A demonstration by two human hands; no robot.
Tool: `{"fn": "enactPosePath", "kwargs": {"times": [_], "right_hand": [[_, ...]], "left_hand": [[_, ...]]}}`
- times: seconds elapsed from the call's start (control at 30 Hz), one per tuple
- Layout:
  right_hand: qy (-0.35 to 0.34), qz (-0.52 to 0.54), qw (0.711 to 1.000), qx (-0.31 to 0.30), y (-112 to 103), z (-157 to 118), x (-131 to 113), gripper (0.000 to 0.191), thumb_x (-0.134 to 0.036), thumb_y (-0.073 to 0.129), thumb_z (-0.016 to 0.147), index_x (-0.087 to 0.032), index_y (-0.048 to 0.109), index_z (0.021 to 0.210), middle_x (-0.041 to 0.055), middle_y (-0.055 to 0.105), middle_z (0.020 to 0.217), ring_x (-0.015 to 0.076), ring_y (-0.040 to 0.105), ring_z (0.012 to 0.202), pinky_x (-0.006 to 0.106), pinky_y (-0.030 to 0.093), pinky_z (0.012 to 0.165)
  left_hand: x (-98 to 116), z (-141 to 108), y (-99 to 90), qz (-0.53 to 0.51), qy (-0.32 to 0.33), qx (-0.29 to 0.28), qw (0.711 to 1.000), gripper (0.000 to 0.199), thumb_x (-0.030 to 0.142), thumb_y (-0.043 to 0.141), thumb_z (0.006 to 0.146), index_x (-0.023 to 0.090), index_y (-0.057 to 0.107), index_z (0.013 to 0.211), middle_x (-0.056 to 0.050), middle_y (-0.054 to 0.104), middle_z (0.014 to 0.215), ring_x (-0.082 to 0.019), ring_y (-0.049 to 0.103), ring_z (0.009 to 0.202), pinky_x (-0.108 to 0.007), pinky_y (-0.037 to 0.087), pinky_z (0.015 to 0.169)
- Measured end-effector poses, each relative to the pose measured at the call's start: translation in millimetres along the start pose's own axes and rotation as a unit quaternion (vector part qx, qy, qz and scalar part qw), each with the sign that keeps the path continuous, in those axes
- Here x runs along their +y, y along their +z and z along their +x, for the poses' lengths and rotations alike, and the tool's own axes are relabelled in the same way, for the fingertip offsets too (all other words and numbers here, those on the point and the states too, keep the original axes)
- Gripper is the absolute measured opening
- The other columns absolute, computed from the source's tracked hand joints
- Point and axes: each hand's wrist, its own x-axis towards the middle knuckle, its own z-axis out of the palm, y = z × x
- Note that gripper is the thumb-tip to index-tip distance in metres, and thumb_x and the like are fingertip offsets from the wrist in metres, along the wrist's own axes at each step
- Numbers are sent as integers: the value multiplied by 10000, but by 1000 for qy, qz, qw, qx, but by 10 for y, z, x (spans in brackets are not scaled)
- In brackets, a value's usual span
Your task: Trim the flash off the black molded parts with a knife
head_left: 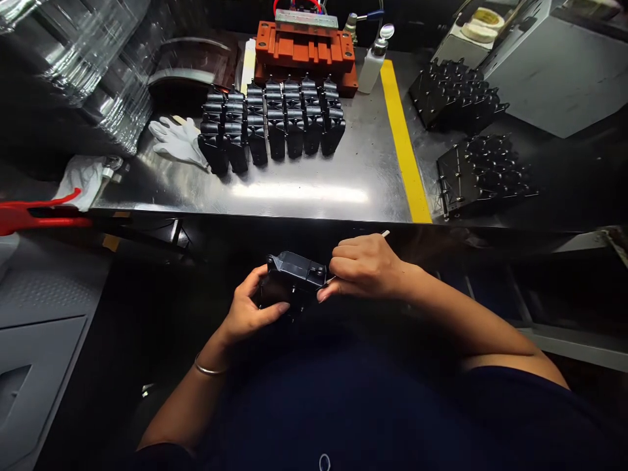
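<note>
My left hand [252, 307] is closed round a black moulded plastic part [296, 268], thumb across its near face and fingers behind. The part is held in front of my body, below the bench's front edge. In my right hand [366, 265] is a slim tool with a pale end [386, 233] poking out above the knuckles. Its thin tip reaches the right end of the part, and my fist hides most of it, so its kind cannot be told.
Rows of similar black parts [277, 124] stand on the metal bench [304, 193]. Behind them are an orange fixture [307, 49] and a white bottle [371, 69]. White gloves [179, 140] lie left. Past the yellow strip [405, 140] sit two black clusters [454, 95]. A red handle [44, 214] juts in.
</note>
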Motion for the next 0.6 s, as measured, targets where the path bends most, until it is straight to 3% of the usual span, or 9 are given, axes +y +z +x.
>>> {"fn": "enactPosePath", "kwargs": {"times": [0.13,0.23,0.4,0.6], "right_hand": [[16,16,999,36,41,-68,-17,616,-605,499,924,-176,417,490,-49,387,457,72,330,440,254,209,469],[70,51,996,37,52,-125,-32,567,-574,436,972,-171,516,582,-34,463,502,76,407,468,243,257,483],[142,74,987,12,38,-185,-83,450,-341,366,1038,-164,569,678,-10,542,560,87,479,517,237,297,516],[161,97,982,18,38,-218,-164,427,-328,440,1012,-164,550,633,-19,514,528,79,457,488,231,291,504]], "left_hand": [[-6,5,-14,-24,7,15,1000,504,313,895,606,179,657,1030,-50,746,899,-214,715,818,-295,570,727],[-32,-5,-16,11,96,50,994,498,310,882,642,190,684,1082,-59,747,974,-230,714,901,-312,570,781],[18,-43,-28,140,239,55,959,435,151,787,760,233,676,1173,-55,738,1084,-210,689,944,-353,553,846],[63,-44,-42,179,285,52,940,478,99,752,786,233,642,1231,-57,723,1123,-207,667,979,-370,535,869]]}}
